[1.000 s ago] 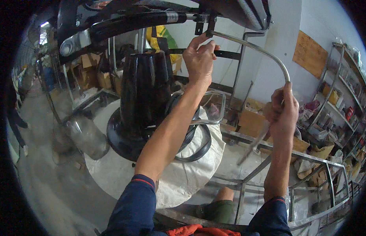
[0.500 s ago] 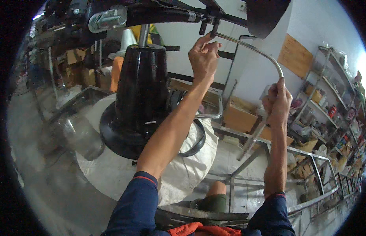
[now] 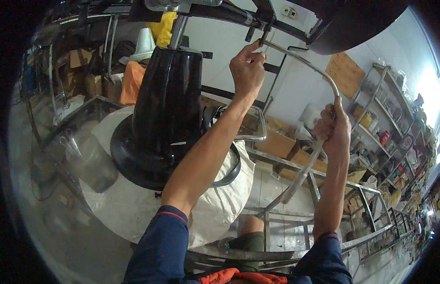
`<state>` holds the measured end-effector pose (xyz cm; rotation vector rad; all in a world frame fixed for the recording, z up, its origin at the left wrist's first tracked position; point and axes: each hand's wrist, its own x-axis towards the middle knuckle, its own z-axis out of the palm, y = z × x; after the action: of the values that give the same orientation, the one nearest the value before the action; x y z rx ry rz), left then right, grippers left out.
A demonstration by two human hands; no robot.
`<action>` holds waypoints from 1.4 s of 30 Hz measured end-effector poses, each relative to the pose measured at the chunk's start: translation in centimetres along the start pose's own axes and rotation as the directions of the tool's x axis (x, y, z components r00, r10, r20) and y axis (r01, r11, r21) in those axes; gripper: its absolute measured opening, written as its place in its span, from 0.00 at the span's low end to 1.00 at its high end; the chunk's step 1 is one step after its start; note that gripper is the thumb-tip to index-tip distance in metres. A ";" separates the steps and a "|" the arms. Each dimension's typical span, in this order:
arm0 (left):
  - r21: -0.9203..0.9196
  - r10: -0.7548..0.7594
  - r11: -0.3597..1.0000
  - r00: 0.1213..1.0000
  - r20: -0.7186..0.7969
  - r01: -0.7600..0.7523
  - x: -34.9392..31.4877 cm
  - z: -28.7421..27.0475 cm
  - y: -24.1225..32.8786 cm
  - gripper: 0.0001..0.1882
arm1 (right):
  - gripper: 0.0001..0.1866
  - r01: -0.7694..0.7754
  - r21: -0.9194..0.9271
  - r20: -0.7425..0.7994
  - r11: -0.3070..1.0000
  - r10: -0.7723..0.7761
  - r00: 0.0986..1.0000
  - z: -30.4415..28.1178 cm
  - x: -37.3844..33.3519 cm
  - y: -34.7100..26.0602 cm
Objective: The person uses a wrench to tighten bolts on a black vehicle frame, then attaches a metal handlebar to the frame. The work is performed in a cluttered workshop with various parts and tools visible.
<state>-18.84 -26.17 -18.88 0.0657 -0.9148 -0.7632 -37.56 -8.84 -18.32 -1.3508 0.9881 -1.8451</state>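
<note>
A bent metal tube (image 3: 305,63) arcs from a black bracket (image 3: 266,32) under the overhead frame to my right hand. My right hand (image 3: 332,124) is closed around it, and its lower length, loosely wrapped in clear plastic, slants down to the left. Raised at the bracket, my left hand (image 3: 248,71) is closed, its fingertips at the tube's upper end; what lies between them is partly hidden. A tapered black pedestal (image 3: 168,94) with a round flared base stands left of my left forearm. Beside it shows another chrome tube loop (image 3: 257,137).
Under the pedestal, a pale cloth-covered round surface (image 3: 220,213) spreads out. A clear plastic bin (image 3: 92,161) is at left. A metal-framed bench (image 3: 361,246) runs along the right, with cardboard boxes (image 3: 276,137) and loaded shelves (image 3: 380,109) behind. A dark curved panel (image 3: 357,23) hangs overhead.
The view has shifted slightly, so the overhead frame and dark panel show lower and further right. Both hands keep their places on the tube.
</note>
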 end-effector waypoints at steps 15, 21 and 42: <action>0.257 -0.060 0.965 0.997 0.039 0.048 0.1 0.6 1.1 0.21 | 0.26 0.048 -0.136 -0.001 0.990 -0.049 0.999 -0.2 -0.1 0.1; 0.527 -0.170 0.847 0.977 0.131 0.077 -3.0 -2.0 6.2 0.22 | 0.26 0.043 -0.046 0.054 0.998 -0.041 0.998 -1.1 0.3 1.1; 0.818 0.245 0.132 0.818 0.520 -0.559 9.8 -11.3 48.7 0.29 | 0.27 0.354 -0.089 0.090 0.931 -0.346 0.934 -1.8 1.8 5.1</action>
<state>20.74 0.89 -1.61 0.8122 -1.4891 0.4858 -39.50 -12.62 -22.16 -1.7385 0.8569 -2.0048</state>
